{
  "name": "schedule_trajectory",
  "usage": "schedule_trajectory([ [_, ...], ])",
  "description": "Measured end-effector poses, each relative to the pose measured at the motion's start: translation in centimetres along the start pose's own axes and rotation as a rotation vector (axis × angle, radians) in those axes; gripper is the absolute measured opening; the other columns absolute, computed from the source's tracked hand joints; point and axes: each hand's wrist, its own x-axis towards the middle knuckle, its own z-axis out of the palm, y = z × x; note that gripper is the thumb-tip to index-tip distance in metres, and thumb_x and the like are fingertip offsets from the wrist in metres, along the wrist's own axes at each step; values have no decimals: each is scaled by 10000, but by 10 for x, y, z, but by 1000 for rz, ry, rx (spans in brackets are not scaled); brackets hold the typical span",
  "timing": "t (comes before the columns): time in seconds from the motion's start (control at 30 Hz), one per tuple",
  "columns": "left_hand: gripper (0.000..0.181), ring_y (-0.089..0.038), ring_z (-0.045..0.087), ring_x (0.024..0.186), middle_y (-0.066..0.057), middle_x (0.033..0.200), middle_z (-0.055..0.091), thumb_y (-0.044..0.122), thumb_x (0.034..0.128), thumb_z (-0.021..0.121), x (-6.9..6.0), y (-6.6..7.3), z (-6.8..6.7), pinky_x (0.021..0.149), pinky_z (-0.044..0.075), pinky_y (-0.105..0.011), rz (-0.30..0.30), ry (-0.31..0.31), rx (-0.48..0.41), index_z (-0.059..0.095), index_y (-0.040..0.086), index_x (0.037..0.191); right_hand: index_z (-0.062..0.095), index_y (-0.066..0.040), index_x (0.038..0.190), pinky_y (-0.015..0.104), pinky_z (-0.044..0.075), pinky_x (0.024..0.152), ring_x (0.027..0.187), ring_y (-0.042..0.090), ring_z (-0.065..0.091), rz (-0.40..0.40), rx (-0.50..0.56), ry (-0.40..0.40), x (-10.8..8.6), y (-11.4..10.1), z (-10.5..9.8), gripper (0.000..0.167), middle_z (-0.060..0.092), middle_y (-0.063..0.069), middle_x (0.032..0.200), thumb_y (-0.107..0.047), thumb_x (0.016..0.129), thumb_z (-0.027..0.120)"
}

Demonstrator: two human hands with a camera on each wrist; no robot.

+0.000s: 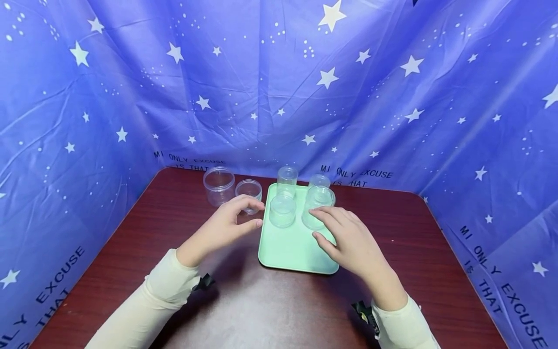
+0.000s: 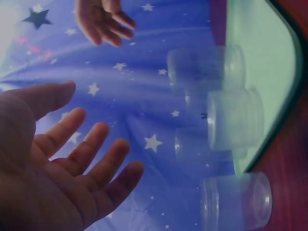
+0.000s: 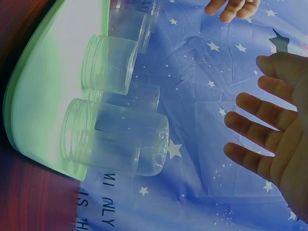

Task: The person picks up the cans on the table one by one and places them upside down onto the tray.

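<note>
Clear plastic jars stand on a light green tray (image 1: pixel 296 249). In the right wrist view, the large jar (image 3: pixel 130 139) and the short jar (image 3: pixel 113 65) have their threaded mouths down. My right hand (image 1: pixel 348 237), fingers spread and slightly bent, hovers over the tray's right side and partly covers the large front jar (image 1: pixel 320 198) in the head view. To the tray's left, my left hand (image 1: pixel 222 225) is held in the air in front of a small jar (image 1: pixel 249 188), hiding part of it. Both wrist views show the hands holding nothing, apart from the jars.
A wider clear jar (image 1: pixel 219 186) stands on the dark red wooden table (image 1: pixel 174 213), left of the small one. Two more jars, a tall one (image 1: pixel 287 179) and another (image 1: pixel 319 181), are at the tray's back. Blue star-printed cloth (image 1: pixel 270 87) encloses the table's back and sides.
</note>
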Motion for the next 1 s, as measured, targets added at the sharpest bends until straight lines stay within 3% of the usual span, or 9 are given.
schedule_trajectory([
  [0.1, 318, -154, 598, 1163, -2, 1227, 671, 181, 918, 775, 6, -5, -3, 1021, 499, -412, 37, -41, 101, 674, 129, 1214, 599, -162, 1407, 468, 458, 1067, 1246, 243, 591, 9, 1, -16, 0, 0, 0, 507, 632, 26, 1344, -296, 930, 704],
  [0.23, 311, -185, 609, 1165, -20, 1212, 664, 194, 913, 777, 14, -10, -8, 996, 516, -390, 54, -79, 193, 675, 110, 1195, 599, -159, 1405, 474, 457, 1069, 1250, 245, 588, 12, -4, -20, -2, 1, 1, 512, 632, 27, 1340, -297, 924, 710],
  [0.53, 375, -277, 595, 1188, -115, 1234, 648, 179, 897, 776, 35, -15, -20, 1044, 476, -432, 56, -99, 298, 647, 48, 1224, 605, -147, 1396, 489, 478, 1027, 1233, 255, 598, -4, -2, -7, 0, 3, 0, 525, 642, 46, 1318, -288, 905, 728],
  [1.0, 532, -320, 548, 1257, -162, 1355, 603, 271, 888, 785, 74, -22, -29, 1084, 450, -480, -113, -314, 472, 610, 64, 1346, 611, -138, 1388, 495, 481, 1013, 1226, 262, 601, -2, -13, 4, -2, 7, -3, 524, 652, 50, 1301, -283, 899, 730],
])
